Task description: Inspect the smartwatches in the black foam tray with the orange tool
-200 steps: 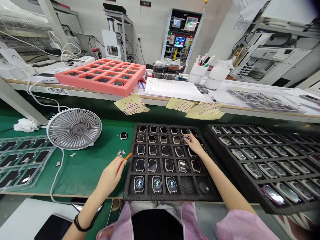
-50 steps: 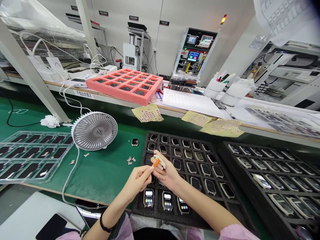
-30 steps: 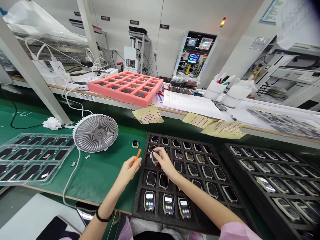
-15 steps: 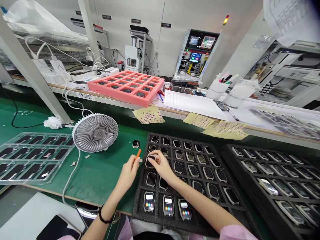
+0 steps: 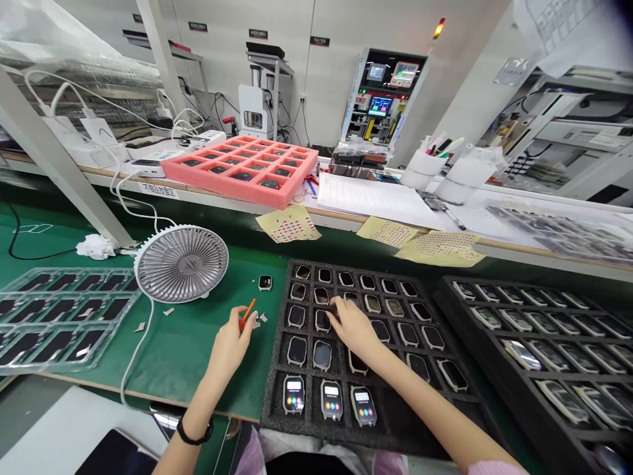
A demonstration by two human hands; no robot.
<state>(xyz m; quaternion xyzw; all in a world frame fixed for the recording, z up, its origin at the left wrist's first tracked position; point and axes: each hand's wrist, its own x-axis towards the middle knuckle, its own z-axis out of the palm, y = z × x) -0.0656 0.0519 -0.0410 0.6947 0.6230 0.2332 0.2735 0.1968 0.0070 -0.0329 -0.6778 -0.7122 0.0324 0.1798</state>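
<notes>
Currently, the left hand (image 5: 230, 340) is clamping an orange stick (image 5: 248, 313) between thumb and fingers, the tip pointing up and away, and is hovering above the green desk (image 5: 188, 340) near a few small pale scraps (image 5: 263, 317). The right hand (image 5: 357, 330) is hovering over a black foam tray (image 5: 297, 425), thumb and forefinger standing slightly apart at the right edge of a dark-screened watch (image 5: 322, 321). That watch is sitting in the third row from the back, second compartment from the left; whether the fingertips are touching it, I cannot tell. Along the nearest row, three lit watches (image 5: 331, 399) are showing coloured icons. Beyond the left hand, a loose watch (image 5: 265, 283) is lying on the desk. Farther left, a round fan (image 5: 182, 264) is standing just beside a clear plastic tray (image 5: 42, 371) of dark panels, while a second black tray (image 5: 457, 330) is holding more watches on the right
</notes>
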